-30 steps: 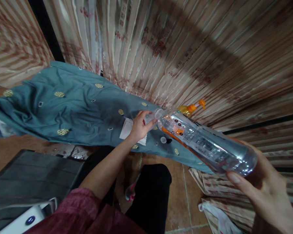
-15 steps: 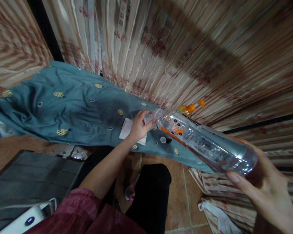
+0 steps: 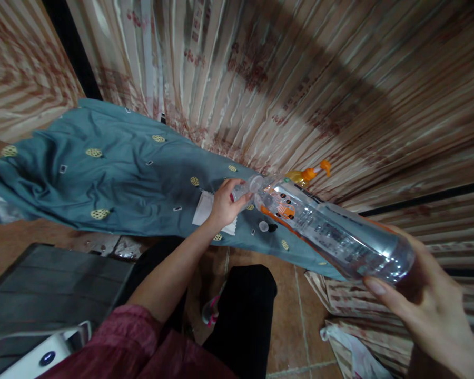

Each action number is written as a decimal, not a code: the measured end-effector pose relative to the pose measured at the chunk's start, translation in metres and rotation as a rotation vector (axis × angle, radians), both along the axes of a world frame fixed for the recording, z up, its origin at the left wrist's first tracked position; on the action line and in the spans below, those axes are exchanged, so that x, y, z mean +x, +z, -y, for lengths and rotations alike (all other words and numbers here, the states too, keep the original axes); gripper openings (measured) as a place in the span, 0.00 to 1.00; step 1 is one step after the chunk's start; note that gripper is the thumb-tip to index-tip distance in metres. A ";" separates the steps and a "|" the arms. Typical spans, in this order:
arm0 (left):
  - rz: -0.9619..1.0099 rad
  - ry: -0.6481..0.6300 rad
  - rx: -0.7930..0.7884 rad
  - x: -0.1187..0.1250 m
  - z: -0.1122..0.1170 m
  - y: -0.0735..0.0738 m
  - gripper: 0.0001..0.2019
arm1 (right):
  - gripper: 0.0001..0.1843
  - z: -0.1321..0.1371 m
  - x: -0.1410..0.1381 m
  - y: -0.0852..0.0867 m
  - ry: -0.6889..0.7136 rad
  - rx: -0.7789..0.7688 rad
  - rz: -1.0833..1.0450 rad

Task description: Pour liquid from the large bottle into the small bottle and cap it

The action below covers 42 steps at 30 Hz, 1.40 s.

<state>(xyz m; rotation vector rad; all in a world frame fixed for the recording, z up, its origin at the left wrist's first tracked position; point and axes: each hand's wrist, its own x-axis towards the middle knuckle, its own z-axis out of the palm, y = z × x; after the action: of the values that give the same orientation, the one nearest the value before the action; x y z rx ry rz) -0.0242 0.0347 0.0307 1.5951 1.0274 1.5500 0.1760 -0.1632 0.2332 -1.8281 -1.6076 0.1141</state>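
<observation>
My right hand (image 3: 438, 305) is wrapped round the base of a large clear plastic bottle (image 3: 335, 231) with an orange-marked label. The bottle is tilted, its neck pointing left and down toward a small clear container (image 3: 243, 192). My left hand (image 3: 226, 204) is closed round that container, whose rim is at the big bottle's mouth; I cannot tell whether they touch or whether liquid is flowing. Under the left hand lies a white paper packet (image 3: 203, 210) on the teal cloth (image 3: 142, 184). A small whitish cap (image 3: 263, 226) and a black piece (image 3: 273, 228) sit nearby.
Behind the big bottle stands a yellow bottle with an orange pump top (image 3: 308, 173). A pleated patterned curtain (image 3: 240, 79) hangs along the far side. At lower left, a white device (image 3: 43, 358) rests near a dark grey surface (image 3: 55, 284).
The big bottle and both hands hold nearly the same pose; the view has shifted only slightly.
</observation>
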 end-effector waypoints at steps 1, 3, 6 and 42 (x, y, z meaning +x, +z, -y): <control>-0.004 -0.001 -0.001 0.000 0.000 0.000 0.12 | 0.38 0.001 0.001 -0.002 0.004 0.002 -0.015; -0.013 -0.002 -0.004 0.000 0.000 0.000 0.12 | 0.37 0.003 0.004 -0.008 0.009 0.015 -0.050; -0.026 -0.003 -0.008 -0.001 0.000 0.000 0.12 | 0.36 0.007 0.008 -0.022 0.014 0.024 -0.126; -0.130 -0.016 0.071 -0.003 0.005 -0.016 0.39 | 0.28 0.023 -0.030 -0.224 0.015 -0.066 -1.639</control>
<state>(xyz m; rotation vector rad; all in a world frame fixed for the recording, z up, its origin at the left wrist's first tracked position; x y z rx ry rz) -0.0271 0.0300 0.0150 1.7687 1.0356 1.5032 0.1459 -0.1865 0.0095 -1.0252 -0.3921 1.2751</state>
